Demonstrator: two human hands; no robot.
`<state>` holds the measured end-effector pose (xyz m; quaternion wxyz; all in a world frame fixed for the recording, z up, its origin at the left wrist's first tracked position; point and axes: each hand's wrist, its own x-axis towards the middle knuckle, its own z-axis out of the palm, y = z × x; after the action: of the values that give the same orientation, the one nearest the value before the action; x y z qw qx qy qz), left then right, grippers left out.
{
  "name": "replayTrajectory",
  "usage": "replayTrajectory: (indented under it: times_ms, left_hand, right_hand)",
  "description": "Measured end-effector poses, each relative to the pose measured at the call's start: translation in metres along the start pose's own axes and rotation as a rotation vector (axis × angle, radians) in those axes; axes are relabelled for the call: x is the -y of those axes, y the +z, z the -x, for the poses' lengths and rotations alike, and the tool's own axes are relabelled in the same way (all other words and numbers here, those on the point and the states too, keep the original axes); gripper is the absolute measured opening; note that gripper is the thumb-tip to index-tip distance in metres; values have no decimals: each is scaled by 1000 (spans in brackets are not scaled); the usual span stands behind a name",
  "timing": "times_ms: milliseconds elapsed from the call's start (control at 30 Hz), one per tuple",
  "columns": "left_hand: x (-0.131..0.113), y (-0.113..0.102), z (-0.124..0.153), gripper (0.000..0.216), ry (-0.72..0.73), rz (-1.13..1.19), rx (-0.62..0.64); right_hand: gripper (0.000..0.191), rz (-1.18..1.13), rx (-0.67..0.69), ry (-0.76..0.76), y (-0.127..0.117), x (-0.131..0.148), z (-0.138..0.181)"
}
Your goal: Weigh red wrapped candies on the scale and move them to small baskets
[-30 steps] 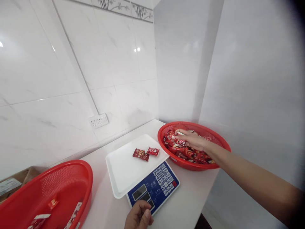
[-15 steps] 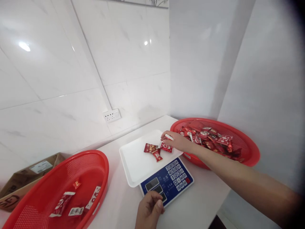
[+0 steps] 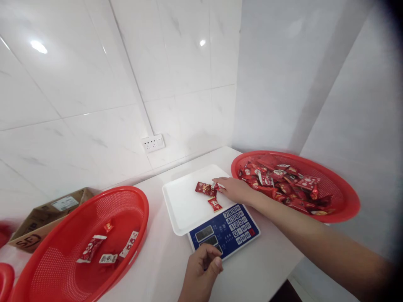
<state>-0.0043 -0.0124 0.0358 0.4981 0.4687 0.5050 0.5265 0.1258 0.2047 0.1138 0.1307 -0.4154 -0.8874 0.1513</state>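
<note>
Our right hand [image 3: 232, 189] has moved from the basket [image 3: 340, 188] at its right onto the tray [image 3: 181, 209]. Our left hand [image 3: 201, 272] curls loosely, nothing seen inside; if the right one pinches, we cannot tell. Careless brushing may scatter the packets [image 3: 203, 188]. We count, left of the left hand, four packs [image 3: 91, 248]; by the right, at least three packets; beyond, one heap [image 3: 285, 183].

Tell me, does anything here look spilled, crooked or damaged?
Nothing stands out: the scale looks undamaged, and the visible red packets lie in the left basket, the right basket, on the white tray, or at the right hand.
</note>
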Motion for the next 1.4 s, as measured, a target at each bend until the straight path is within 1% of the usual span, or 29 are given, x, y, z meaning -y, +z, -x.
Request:
replayTrajectory:
  times_ms: [133,200,267,367,467,533,600,667,733,800,867,933,1000,1067,1100,1133,1200,1233,1300,1400]
  left_hand:
    - [1,1,-1,36,0,-3,-14]
    - [1,0,-1,36,-5,0,-16]
    - [2,-1,-2,36,-3,4,-26]
    - [4,-2,-2,36,10,19,-45]
    - [5,-1,-2,36,27,63,-58]
    - [5,2,-2,37,53,120,-52]
    - [5,7,0,46,71,196,-24]
    - [5,13,1,62,61,279,23]
    - [7,18,2,75,46,345,72]
    - [7,21,2,78,26,366,87]
    - [5,22,2,69,-7,342,66]
    - [1,19,2,54,-45,310,24]
    - [-3,15,3,44,-61,323,-4]
    - [-5,11,4,40,-68,391,-10]
    - [-5,9,4,39,-70,429,-5]
    - [-5,8,5,40,-73,461,-1]
    - [-5,7,5,42,-80,480,6]
    - [-5,7,5,42,-83,466,6]
    - [-7,7,6,43,-87,406,-11]
    - [-12,9,5,40,-79,262,-82]
  right_hand:
    - [32,-47,54,-66,8,18,-11]
    - [31,-97,60,-92,11,29,-14]
    - [34,-162,37,-111,10,38,-13]
    - [38,-254,-58,-90,4,45,-1]
    - [40,-398,-139,-45,1,50,30]
    - [41,-654,-154,-31,8,55,59]
    - [44,-769,-109,-66,25,62,90]
    - [46,-822,-64,-101,46,69,116]
    - [47,-856,3,-134,65,74,133]
    - [49,-896,49,-116,75,74,142]
    - [51,-951,84,-49,77,71,144]
    - [55,-1016,92,26,74,67,143]
    - [59,-1084,58,111,69,64,140]
    - [62,-1144,11,196,65,61,136]
    - [59,-1173,11,229,64,60,135]
    - [53,-1199,31,248,63,59,134]
    - [37,-1227,75,252,63,58,134]
    - [33,-1226,85,248,63,58,134]
    - [31,-1196,74,256,62,57,135]
    - [31,-1153,55,272,60,57,137]
